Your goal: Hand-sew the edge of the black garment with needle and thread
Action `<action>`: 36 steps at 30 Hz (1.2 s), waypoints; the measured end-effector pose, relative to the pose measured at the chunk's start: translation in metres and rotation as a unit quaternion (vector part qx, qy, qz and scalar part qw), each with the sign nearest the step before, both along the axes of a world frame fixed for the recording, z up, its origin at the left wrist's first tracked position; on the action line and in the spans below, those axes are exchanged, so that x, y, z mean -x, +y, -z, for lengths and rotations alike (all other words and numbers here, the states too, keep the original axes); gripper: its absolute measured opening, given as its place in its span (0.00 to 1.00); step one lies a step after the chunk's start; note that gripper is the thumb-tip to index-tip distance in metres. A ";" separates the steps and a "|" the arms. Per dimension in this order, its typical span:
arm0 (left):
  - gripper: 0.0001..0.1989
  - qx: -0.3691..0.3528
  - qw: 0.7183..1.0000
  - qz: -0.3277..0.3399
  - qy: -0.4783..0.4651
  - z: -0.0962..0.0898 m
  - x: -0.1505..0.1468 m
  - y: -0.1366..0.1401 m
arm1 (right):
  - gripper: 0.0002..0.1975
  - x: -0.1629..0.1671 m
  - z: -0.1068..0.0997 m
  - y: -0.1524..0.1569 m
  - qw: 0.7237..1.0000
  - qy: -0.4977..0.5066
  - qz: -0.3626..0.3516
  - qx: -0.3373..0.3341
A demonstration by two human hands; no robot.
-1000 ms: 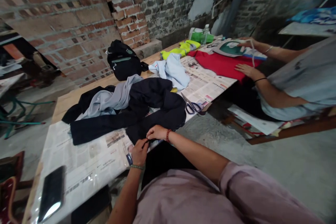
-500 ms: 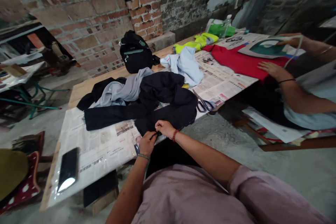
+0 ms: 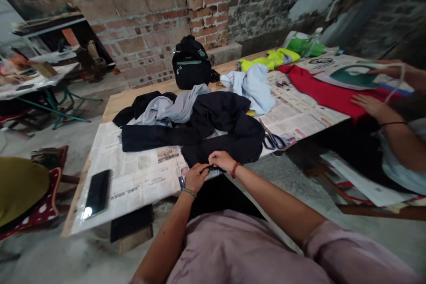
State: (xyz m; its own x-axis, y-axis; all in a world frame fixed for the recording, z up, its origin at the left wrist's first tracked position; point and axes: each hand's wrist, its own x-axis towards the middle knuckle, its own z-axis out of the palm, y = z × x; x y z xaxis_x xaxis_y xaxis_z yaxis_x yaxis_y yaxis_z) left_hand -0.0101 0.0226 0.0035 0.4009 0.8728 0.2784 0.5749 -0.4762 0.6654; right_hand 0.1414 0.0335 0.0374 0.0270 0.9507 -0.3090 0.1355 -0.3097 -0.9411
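Observation:
Dark trousers (image 3: 229,142) lie bunched on the newspaper-covered table (image 3: 146,191), one leg curving round to the near edge. At that edge my left hand (image 3: 196,176) pinches the dark cloth at the leg's end. Just to its right my right hand (image 3: 222,160) is closed at the same bit of cloth, fingertips pressed together. Anything as small as a needle or thread between the fingers is too small to see. A grey garment (image 3: 171,108) lies tangled behind the trousers. Scissors (image 3: 273,139) with dark blue handles rest right of the leg.
A phone (image 3: 97,193) lies at the table's left. Behind the clothes stand a black backpack (image 3: 191,64) and a light blue garment (image 3: 251,84). To the right, a co-worker's hand (image 3: 371,105) rests on red cloth (image 3: 319,86) beside an iron (image 3: 354,76). A stool (image 3: 49,191) stands left.
The view has swung left, so everything sits further right in the picture. Both my hands stay at the trouser leg's edge, still pinching the cloth. The co-worker's hands remain at the iron and red cloth.

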 end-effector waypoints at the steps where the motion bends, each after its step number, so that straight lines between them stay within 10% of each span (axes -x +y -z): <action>1: 0.09 0.000 1.000 0.001 0.000 0.000 0.000 0.000 | 0.04 -0.001 0.000 -0.001 1.000 -0.002 -0.016 -0.001; 17: 0.11 -0.041 0.994 0.057 0.089 0.002 0.007 -0.009 | 0.05 -0.015 0.005 0.016 0.997 -0.002 0.078 0.025; 28: 0.09 0.000 0.998 0.042 0.039 -0.001 0.007 -0.009 | 0.06 0.007 -0.034 -0.012 0.966 0.251 -0.053 -0.014; 32: 0.10 0.009 0.999 0.041 0.034 0.001 0.008 -0.008 | 0.05 0.010 -0.037 -0.009 0.977 0.074 -0.114 -0.162; 36: 0.09 0.017 0.999 0.031 0.036 0.001 0.008 -0.007 | 0.07 -0.015 -0.047 0.007 0.903 -0.198 -0.186 -0.332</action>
State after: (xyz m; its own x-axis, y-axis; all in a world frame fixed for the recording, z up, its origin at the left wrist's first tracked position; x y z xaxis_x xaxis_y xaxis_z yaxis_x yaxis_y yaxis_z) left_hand -0.0179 0.0154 0.0028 0.4723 0.8540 0.2182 0.5919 -0.4907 0.6394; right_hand 0.1562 0.0404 0.0842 -0.3490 0.8893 0.2957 0.4808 0.4407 -0.7580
